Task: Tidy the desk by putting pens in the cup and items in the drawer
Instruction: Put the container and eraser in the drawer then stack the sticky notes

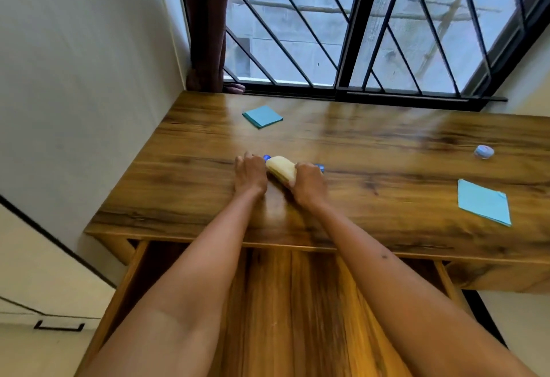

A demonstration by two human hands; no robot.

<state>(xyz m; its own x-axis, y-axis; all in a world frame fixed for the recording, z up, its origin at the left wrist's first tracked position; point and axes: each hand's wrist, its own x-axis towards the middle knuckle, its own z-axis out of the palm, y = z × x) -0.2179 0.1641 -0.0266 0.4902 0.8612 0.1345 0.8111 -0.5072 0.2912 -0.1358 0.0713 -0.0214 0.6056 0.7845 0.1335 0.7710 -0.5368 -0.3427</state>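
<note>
Wooden desk point(372, 150), both hands on cup point(281, 168)

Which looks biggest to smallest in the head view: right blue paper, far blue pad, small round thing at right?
1. right blue paper, though it lies nearer the camera
2. far blue pad
3. small round thing

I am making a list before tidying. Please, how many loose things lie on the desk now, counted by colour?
Light blue paper pads: 2, one near the window and one at the right edge
Pale yellow item held between the left hand and right hand: 1
Small bluish round item: 1
Dark blue bits beside the hands, too hidden to identify: 2
Total: 6
</note>
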